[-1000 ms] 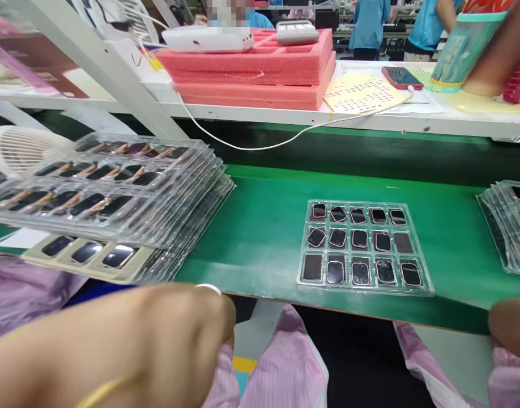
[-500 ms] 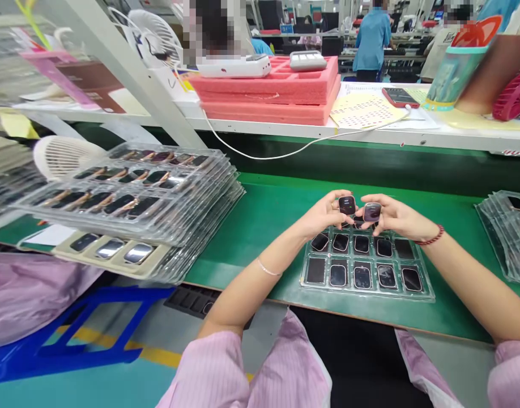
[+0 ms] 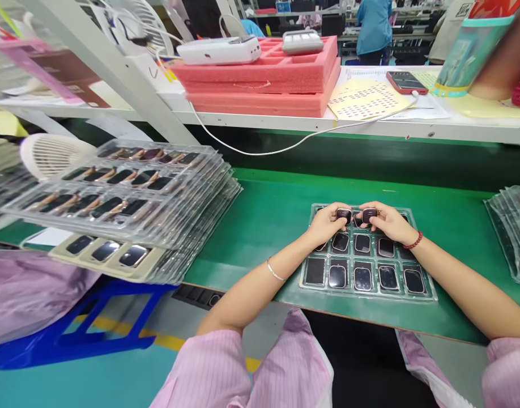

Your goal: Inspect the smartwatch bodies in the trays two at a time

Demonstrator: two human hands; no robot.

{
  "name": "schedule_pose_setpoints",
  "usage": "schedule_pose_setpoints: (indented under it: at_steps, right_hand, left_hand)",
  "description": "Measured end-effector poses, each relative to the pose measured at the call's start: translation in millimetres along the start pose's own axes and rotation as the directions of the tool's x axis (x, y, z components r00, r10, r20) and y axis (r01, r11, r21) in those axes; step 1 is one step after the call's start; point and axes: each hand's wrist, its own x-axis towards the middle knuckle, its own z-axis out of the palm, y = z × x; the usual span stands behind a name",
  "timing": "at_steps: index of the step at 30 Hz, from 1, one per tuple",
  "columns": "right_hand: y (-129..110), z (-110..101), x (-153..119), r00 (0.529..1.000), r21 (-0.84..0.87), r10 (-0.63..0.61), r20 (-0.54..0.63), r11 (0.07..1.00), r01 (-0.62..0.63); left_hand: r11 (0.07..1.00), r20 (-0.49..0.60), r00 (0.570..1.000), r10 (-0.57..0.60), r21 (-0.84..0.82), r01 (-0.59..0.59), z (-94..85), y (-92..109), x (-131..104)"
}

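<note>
A clear plastic tray (image 3: 370,294) lies on the green table near its front edge, with rows of square watch faces in its compartments. My left hand (image 3: 327,222) grips one dark watch face (image 3: 344,215) above the tray's back row. Close beside it, my right hand (image 3: 385,220) pinches another watch face (image 3: 369,215) between thumb and fingers. The front-left compartment (image 3: 315,271) shows only a dark bottom. Both hands hide part of the back row.
Tall stacked trays (image 3: 158,226) stand at the left, over a beige tray (image 3: 111,263). More stacked trays (image 3: 512,226) are at the right edge. Behind, a white shelf (image 3: 285,121) carries pink foam (image 3: 255,85), a phone (image 3: 406,83) and a hanging white cable.
Both hands have come down closer to the tray with the watch faces still held. The held faces are now tilted flatter. The camera view has shifted slightly.
</note>
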Motion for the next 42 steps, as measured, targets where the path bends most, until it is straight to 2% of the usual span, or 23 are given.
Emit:
schedule_pose_setpoints:
  at_steps: [18, 24, 27, 30, 35, 38, 42]
  right_hand:
    - [5.1, 0.6, -2.8, 0.998, -0.024, -0.051, 0.026, 0.998, 0.051]
    - [4.5, -5.2, -0.4, 1.0, 0.11, 0.0, -0.014, 0.994, 0.001]
    - [7.0, -10.1, 1.0, 0.998, 0.194, 0.057, -0.005, 0.979, -0.055]
    - [9.0, -11.7, 1.8, 0.998, 0.22, 0.057, 0.007, 0.974, -0.058]
    - [5.7, -9.5, 1.2, 0.999, 0.134, 0.023, 0.045, 0.991, -0.029]
    - [3.4, -8.1, 0.1, 0.996, 0.049, -0.006, 0.084, 0.999, 0.002]
    - [2.1, -6.9, -0.1, 0.995, 0.018, -0.02, 0.097, 1.0, 0.018]
  left_hand:
    - [0.998, -0.025, 0.998, 0.056, 0.018, -0.056, -1.3, -5.6, -3.0]
    - [1.0, 0.023, 0.999, 0.024, -0.008, -0.024, -5.8, -4.2, -2.7]
    - [0.999, 0.055, 0.998, 0.034, -0.011, -0.033, -7.7, -5.4, -1.7]
    - [0.999, 0.081, 0.996, 0.045, -0.016, -0.044, -8.1, -6.8, -1.8]
    - [1.0, 0.116, 0.993, 0.019, -0.022, -0.016, -7.6, -6.1, -4.0]
    - [1.0, 0.144, 0.989, 0.027, -0.014, -0.025, -7.2, -5.8, -5.1]
    - [0.999, 0.148, 0.988, 0.046, -0.022, -0.043, -6.5, -5.8, -5.1]
